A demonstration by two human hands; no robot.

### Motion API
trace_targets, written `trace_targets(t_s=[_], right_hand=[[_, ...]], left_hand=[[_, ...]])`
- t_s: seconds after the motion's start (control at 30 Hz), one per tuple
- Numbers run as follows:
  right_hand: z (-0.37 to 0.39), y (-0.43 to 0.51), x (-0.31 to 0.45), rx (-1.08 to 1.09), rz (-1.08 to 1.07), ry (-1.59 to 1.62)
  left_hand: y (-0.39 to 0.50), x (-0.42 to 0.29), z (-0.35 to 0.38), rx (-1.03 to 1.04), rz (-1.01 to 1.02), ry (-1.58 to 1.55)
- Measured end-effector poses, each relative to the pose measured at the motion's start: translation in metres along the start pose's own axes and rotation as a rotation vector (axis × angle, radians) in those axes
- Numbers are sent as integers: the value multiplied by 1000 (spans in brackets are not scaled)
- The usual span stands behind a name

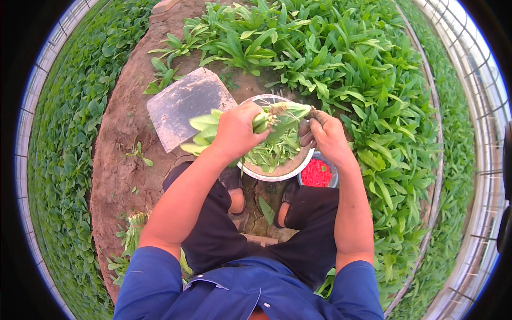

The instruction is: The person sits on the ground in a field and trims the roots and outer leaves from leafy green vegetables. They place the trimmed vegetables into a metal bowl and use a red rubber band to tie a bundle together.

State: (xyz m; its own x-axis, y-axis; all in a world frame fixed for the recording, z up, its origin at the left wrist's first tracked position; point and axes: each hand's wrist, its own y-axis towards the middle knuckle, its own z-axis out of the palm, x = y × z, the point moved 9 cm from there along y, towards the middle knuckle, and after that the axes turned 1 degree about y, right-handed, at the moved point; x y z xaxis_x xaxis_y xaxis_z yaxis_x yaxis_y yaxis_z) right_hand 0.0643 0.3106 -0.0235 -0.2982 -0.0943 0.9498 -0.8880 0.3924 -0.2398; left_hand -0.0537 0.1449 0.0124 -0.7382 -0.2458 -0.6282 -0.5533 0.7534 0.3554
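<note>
My left hand (240, 130) is closed round a bunch of leafy greens (206, 130), its leaves pointing left and its pale cut stem ends to the right. My right hand (325, 134) pinches the root end of a single leafy plant (294, 112), which lies beside the bunch's stem ends. Both hands are above a round, pale-rimmed basin (276, 178) holding loose small green leaves (276, 154). By the basin's lower right side stands a small bucket (336, 182) with bright red strips (316, 173) in it.
A flat, soil-smeared board (192, 104) lies on the bare soil left of the basin. A tied bundle of greens (134, 234) is beside my left elbow. Growing leafy plants (360, 72) cover the ground ahead and right. More crops (68, 168) grow at far left.
</note>
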Motion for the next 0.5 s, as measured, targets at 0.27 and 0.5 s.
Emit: trace_targets(t_s=[0.27, 0.5], right_hand=[[-7, -2, 9, -161, -56, 4], [-34, -1, 2, -380, -53, -106]], left_hand=[[-1, -10, -3, -56, 66, 92], [1, -18, -4, -60, 112, 83]])
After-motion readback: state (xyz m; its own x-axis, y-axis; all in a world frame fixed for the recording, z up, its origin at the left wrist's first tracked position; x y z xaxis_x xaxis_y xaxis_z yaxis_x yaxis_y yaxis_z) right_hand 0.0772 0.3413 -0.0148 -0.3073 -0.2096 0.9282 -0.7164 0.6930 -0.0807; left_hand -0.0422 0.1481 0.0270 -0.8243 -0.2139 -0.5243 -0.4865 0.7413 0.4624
